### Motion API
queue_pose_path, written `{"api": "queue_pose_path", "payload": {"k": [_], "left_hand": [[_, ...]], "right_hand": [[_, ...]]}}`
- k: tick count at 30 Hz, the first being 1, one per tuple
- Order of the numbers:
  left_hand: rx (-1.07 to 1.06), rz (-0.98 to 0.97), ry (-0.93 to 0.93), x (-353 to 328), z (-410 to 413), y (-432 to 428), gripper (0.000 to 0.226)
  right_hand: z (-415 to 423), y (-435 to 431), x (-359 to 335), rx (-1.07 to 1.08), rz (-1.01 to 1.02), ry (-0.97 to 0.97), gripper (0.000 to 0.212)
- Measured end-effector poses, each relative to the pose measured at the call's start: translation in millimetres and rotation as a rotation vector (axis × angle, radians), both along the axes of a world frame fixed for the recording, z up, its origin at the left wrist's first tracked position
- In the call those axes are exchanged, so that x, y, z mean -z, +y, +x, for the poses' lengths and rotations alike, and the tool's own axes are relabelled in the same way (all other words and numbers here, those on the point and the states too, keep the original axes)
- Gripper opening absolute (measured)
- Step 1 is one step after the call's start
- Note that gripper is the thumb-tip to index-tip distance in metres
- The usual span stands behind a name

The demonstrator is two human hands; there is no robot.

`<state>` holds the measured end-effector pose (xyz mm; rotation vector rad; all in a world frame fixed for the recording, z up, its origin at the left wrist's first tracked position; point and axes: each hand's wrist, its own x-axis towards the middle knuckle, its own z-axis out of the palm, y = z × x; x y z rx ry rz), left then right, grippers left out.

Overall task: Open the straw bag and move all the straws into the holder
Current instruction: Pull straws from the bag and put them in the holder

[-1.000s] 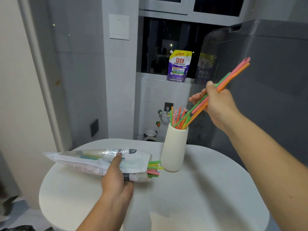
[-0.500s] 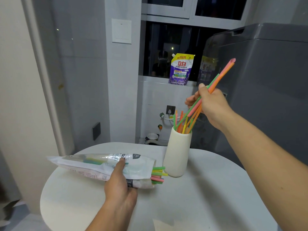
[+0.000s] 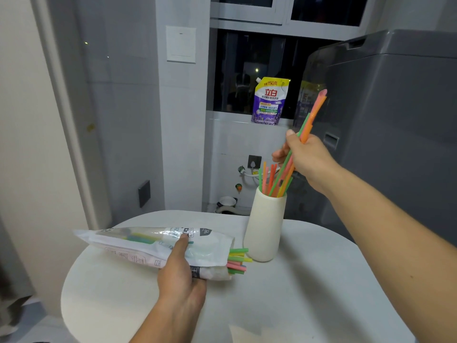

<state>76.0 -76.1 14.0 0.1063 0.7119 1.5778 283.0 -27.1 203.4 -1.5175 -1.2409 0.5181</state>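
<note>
Right hand (image 3: 306, 157) pinched bundle of straws (image 3: 312, 120), three told apart: green, orange, pink. Bundle tilted, lower tips inside mouth of holder (image 3: 265, 229). Left hand (image 3: 180, 276) gripped straw bag (image 3: 153, 243) lying on table (image 3: 309, 293), just beside holder. Step judged: dropping batch in. Next move calls for loosening fingers, then reaching to bag mouth. Count: one holder, one bag; roughly six straw ends (image 3: 237, 259) poking from bag; others inside uncountable.
</note>
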Motion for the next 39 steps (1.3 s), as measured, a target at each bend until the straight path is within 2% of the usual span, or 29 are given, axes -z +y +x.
{"api": "queue_pose_path", "payload": {"k": [13,15,18,20,22,26,28,32,35,39], "left_hand": [[0.008,-0.021,0.004,-0.2,-1.5,0.0,0.043],[0.008,-0.029,0.001,-0.9,-1.7,-0.5,0.043],[0.006,-0.027,0.006,-0.3,-2.3,0.5,0.044],[0.005,-0.025,0.009,0.4,-2.9,1.1,0.045],[0.007,-0.028,0.007,0.4,-3.0,1.5,0.044],[0.008,-0.036,0.0,-0.3,-2.6,1.1,0.043],[0.009,-0.029,0.003,-0.4,-2.5,1.2,0.044],[0.01,-0.028,-0.001,0.0,-2.9,0.8,0.043],[0.011,-0.033,-0.003,0.0,-3.5,1.6,0.043],[0.014,-0.021,-0.012,-5.6,-3.3,2.0,0.042]], "right_hand": [[5.2,14.7,20.9,-0.012,-0.151,-0.133,0.045],[6.0,16.2,25.2,-0.037,-0.19,-0.151,0.042],[7.1,17.7,30.1,-0.061,-0.203,-0.129,0.025],[8.6,19.1,32.1,-0.063,-0.155,-0.132,0.015],[10.5,20.1,33.3,-0.056,-0.101,-0.127,0.016],[11.8,23.5,35.8,-0.031,-0.05,-0.128,0.053],[12.1,24.9,37.0,-0.019,0.009,-0.156,0.061],[11.7,23.3,39.9,-0.023,0.074,-0.241,0.044],[14.2,21.1,46.1,0.034,0.095,-0.369,0.045],[3.3,-5.5,48.1,0.189,0.333,-0.445,0.032]]}}
